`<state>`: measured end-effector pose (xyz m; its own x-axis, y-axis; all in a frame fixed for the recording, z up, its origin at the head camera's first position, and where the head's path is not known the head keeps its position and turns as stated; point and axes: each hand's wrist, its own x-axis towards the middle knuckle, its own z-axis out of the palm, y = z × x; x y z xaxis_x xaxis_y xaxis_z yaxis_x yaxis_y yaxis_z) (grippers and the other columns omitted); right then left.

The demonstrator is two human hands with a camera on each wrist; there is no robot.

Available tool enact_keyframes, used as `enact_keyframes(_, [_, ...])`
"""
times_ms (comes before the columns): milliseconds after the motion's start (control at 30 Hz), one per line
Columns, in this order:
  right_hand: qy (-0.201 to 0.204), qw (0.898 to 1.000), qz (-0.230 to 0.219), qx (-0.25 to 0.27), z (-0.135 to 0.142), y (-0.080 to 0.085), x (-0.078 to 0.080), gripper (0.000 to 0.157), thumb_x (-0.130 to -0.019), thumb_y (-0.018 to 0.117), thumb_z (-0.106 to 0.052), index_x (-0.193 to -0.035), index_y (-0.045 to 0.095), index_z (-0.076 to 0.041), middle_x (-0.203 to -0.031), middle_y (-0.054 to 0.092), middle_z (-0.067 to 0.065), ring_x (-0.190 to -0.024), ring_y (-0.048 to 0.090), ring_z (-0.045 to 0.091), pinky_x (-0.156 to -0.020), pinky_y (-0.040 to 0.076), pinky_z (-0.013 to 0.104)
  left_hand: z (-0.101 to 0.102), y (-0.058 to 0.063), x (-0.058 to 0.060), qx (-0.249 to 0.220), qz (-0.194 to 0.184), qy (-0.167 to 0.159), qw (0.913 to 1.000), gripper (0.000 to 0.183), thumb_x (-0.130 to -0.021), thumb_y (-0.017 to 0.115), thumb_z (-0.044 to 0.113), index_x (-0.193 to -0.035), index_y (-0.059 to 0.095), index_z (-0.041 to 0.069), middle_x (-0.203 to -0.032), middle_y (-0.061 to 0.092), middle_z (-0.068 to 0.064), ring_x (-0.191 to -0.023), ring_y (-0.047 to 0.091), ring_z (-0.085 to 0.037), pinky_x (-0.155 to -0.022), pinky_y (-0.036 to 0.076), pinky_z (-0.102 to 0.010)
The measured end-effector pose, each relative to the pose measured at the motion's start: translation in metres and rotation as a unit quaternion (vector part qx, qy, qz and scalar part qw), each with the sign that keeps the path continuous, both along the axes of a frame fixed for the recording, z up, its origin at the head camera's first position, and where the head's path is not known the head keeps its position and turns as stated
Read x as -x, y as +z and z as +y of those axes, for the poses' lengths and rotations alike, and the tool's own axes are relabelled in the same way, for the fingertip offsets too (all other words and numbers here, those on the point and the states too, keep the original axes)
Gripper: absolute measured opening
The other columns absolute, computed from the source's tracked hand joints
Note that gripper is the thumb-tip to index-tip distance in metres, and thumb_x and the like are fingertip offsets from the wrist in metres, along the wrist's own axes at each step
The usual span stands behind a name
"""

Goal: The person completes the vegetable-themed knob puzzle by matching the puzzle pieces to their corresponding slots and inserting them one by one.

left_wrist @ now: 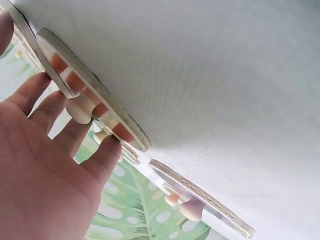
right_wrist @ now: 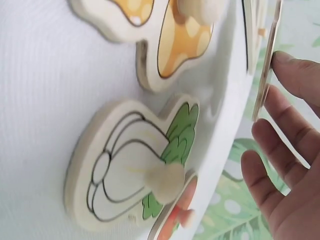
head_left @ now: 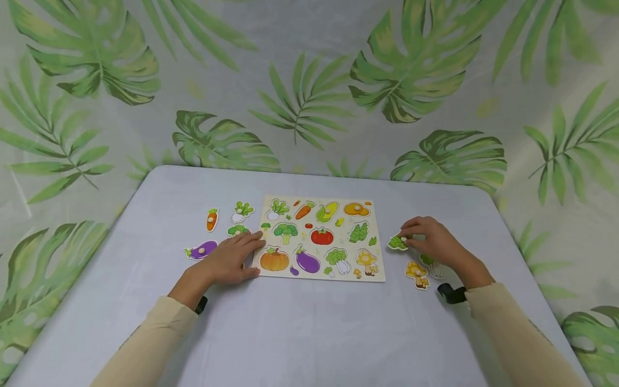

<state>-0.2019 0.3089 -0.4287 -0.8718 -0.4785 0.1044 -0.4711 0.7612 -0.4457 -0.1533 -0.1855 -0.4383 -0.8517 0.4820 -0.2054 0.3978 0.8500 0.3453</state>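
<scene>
My right hand (head_left: 430, 239) pinches a green leafy-looking puzzle piece (head_left: 396, 243) just right of the puzzle board (head_left: 319, 277). In the right wrist view that piece (right_wrist: 265, 75) shows edge-on, with thumb and fingertips at it. Below the hand lie a yellow mushroom piece (head_left: 417, 274) and a bok choy piece (right_wrist: 130, 160), each with a round knob. My left hand (head_left: 232, 260) rests at the board's left edge, fingers extended and holding nothing. Beneath its fingers, the left wrist view shows a knobbed piece with red-orange patches (left_wrist: 127, 135), hidden from the head view.
Left of the board lie a carrot piece (head_left: 212, 219), a white radish piece (head_left: 241, 212), a broccoli piece (head_left: 237, 230) and an eggplant piece (head_left: 203, 250). A red-orange piece (right_wrist: 175, 212) lies beside the bok choy. A leaf-patterned cloth (head_left: 309, 107) hangs behind the white table (head_left: 309, 333).
</scene>
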Motion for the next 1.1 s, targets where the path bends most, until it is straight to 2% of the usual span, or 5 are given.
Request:
enact_keyframes(300, [0.001, 1.000, -0.014, -0.005, -0.009, -0.003, 0.004, 0.021, -0.087, 0.073, -0.006, -0.107, 0.076, -0.005, -0.116, 0.067, 0.015, -0.113, 0.057, 0.037, -0.098, 0.047, 0.057, 0.001, 0.001, 0.000, -0.003, -0.003, 0.002, 1.0000, 0.068, -0.090, 0.068, 0.034, -0.150, 0.044, 0.012, -0.163, 0.032, -0.009, -0.151, 0.027, -0.039, -0.120, 0.025, -0.061])
enact_keyframes(733, [0.036, 0.999, -0.011, -0.018, -0.038, 0.004, 0.026, 0.018, -0.088, 0.073, -0.008, -0.105, 0.077, -0.009, -0.112, 0.069, 0.011, -0.109, 0.060, 0.033, -0.095, 0.049, 0.053, 0.000, 0.000, 0.000, -0.003, -0.001, 0.003, 1.0000, 0.068, -0.091, 0.068, 0.034, -0.150, 0.043, 0.012, -0.163, 0.032, -0.009, -0.151, 0.027, -0.039, -0.121, 0.025, -0.061])
enact_keyframes(1100, [0.055, 0.998, -0.027, -0.006, -0.060, -0.001, 0.038, 0.018, -0.087, 0.074, -0.008, -0.104, 0.077, -0.009, -0.112, 0.069, 0.010, -0.108, 0.061, 0.030, -0.095, 0.049, 0.050, 0.000, 0.000, 0.001, -0.003, 0.005, -0.001, 1.0000, 0.067, -0.091, 0.068, 0.034, -0.149, 0.044, 0.011, -0.162, 0.033, -0.010, -0.150, 0.028, -0.039, -0.120, 0.025, -0.061])
